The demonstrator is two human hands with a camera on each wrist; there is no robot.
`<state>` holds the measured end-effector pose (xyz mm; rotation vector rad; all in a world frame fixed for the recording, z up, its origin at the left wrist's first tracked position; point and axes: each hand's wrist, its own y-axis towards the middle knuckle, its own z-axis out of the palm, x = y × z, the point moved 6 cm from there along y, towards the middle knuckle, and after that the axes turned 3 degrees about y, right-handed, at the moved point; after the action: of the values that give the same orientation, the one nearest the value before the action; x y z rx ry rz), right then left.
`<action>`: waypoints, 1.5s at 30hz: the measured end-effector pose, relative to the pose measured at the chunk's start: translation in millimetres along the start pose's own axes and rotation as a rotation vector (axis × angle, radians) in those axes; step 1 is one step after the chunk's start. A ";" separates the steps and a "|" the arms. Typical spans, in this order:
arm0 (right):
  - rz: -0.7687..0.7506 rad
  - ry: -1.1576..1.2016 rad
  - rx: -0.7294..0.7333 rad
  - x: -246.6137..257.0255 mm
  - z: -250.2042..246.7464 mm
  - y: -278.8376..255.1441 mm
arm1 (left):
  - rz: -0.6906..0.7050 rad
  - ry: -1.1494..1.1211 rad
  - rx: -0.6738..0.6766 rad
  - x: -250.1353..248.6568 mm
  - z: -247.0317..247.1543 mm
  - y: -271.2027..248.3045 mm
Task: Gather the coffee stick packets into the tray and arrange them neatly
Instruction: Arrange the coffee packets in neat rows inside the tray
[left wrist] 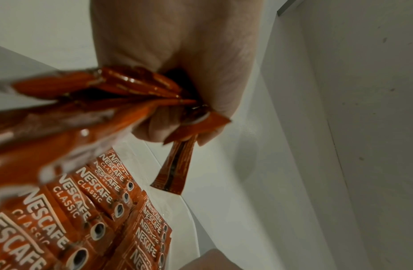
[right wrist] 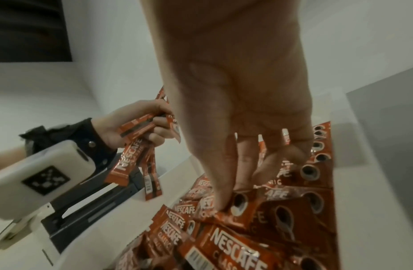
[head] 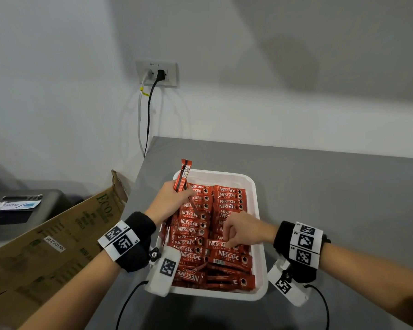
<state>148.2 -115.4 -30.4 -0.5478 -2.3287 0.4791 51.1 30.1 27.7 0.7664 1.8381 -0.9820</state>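
Observation:
A white tray (head: 258, 210) on the grey table (head: 332, 186) holds several red Nescafe coffee stick packets (head: 193, 222) laid in two columns, with looser ones heaped at the near end. My left hand (head: 184, 194) hovers over the tray's far left part and grips a bundle of packets (head: 183, 175) that sticks out above and below the fist (left wrist: 191, 124). My right hand (head: 227, 241) is low over the right column. Its thumb and fingertips (right wrist: 220, 206) pinch the end of one packet (head: 218, 244) lying crosswise on the rows.
An open cardboard box (head: 57, 239) leans against the table's left edge. A dark machine (head: 22, 210) stands further left. A wall socket (head: 156, 73) with two cables hangs behind the table. Bare grey tabletop lies right of the tray.

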 end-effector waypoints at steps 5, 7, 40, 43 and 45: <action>0.030 -0.036 0.101 -5.2 2.7 -5.2 | 0.008 -0.008 -0.002 1.5 -0.9 -0.6; 0.059 -0.078 0.136 -10.4 8.0 -4.8 | 0.009 -0.017 0.010 1.7 1.0 -0.2; 0.048 -0.363 -0.059 2.9 -7.3 11.5 | 0.010 -0.017 0.012 4.8 1.2 2.0; 0.051 -0.318 -0.132 1.6 -18.4 13.1 | 0.020 -0.002 0.006 4.8 0.0 2.1; 0.044 -0.307 -0.199 1.9 -23.7 14.2 | 0.020 0.006 0.007 5.3 0.1 2.3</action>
<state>166.9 -98.1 -19.6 -0.6594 -2.6819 0.3749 50.8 31.6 22.2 0.7913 1.8292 -0.9750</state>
